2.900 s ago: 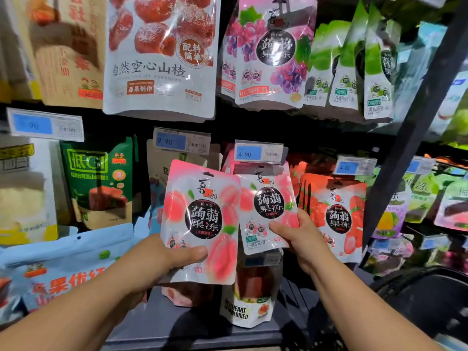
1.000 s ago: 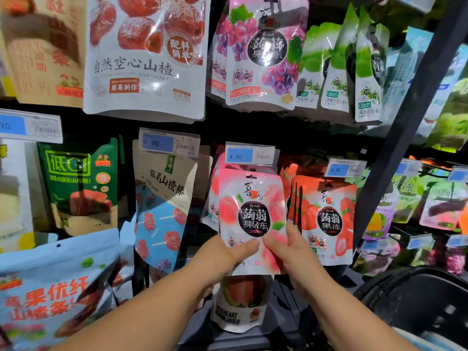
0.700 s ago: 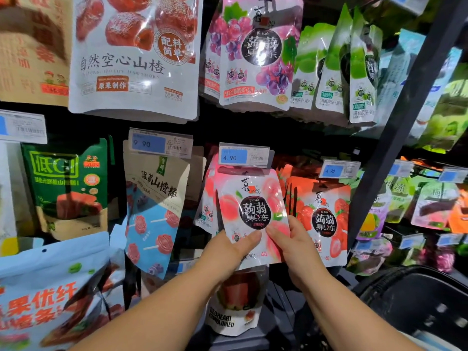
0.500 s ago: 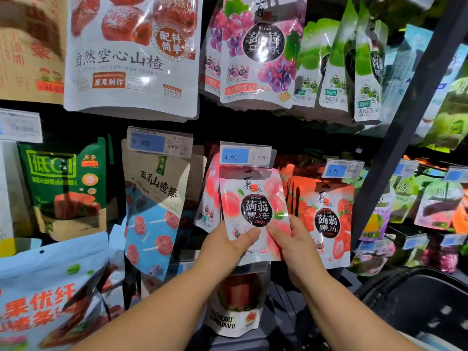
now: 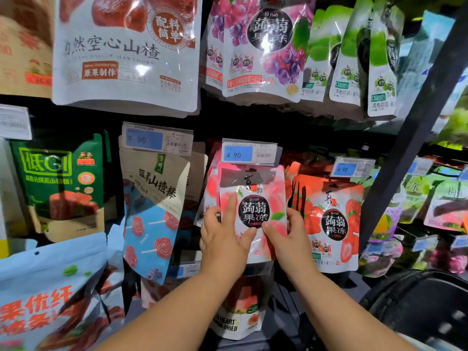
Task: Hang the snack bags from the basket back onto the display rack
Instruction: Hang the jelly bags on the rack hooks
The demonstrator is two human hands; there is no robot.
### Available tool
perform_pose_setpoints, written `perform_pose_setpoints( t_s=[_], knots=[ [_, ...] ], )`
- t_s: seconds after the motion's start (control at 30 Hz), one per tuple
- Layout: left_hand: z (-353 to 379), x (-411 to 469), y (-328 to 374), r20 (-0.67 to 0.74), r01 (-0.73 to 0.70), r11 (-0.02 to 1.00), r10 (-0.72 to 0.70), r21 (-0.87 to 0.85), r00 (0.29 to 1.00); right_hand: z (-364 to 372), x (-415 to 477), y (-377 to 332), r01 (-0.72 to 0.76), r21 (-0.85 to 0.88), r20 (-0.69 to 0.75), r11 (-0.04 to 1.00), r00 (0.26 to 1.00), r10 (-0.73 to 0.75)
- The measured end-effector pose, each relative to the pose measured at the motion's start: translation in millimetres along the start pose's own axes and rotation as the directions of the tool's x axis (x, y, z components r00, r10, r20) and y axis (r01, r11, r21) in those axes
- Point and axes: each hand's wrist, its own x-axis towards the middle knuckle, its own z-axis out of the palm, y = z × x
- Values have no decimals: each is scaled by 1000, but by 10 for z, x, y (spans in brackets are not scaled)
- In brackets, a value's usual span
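A pink peach jelly bag [image 5: 254, 198] sits upright against the display rack, its top edge just under the 4.90 price tag [image 5: 249, 154]. More pink bags of the same kind hang behind it. My left hand [image 5: 224, 243] holds the bag's left edge, with the index finger stretched up its front and the thumb on the lower front. My right hand [image 5: 287, 240] grips the right edge, thumb on the front and fingers behind. The tag hides the peg, so I cannot tell whether the bag hangs on it. The dark basket [image 5: 420, 297] is at the lower right.
Strawberry jelly bags [image 5: 331, 221] hang right beside the peach ones. A blue hawthorn-stick bag [image 5: 152, 211] hangs to the left. Grape bags [image 5: 263, 46] and a large white hawthorn bag [image 5: 126, 51] hang above. A dark rack post [image 5: 417, 122] slants at the right.
Both hands have raised the peach bag a little, so its top now meets the price tag. My left index finger has stretched up across the bag's front.
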Motion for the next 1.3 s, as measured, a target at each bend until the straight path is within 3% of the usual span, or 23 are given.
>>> perform_pose_setpoints(
  t_s=[0.07,0.17,0.37,0.8,1.0,1.3],
  knots=[
    [52,28,-29,9,26,996,-27,88,1000,-1,-16,1,53,-142,-4,988,999,-55],
    [125,75,-74,45,12,1000,-13,25,999,19,12,40,136,-246,85,960,989,-118],
    [198,203,-141,63,43,997,-39,-62,997,88,130,127,168,-243,269,955,958,-100],
    [287,543,-316,49,87,996,-88,26,995,223,386,182,98,-298,296,949,955,-6],
    [285,695,-306,3,81,996,-81,-24,997,309,543,220,102,-309,288,946,958,-9],
    [302,760,-192,18,200,979,-201,41,979,316,617,244,59,-329,262,942,965,31]
  ],
)
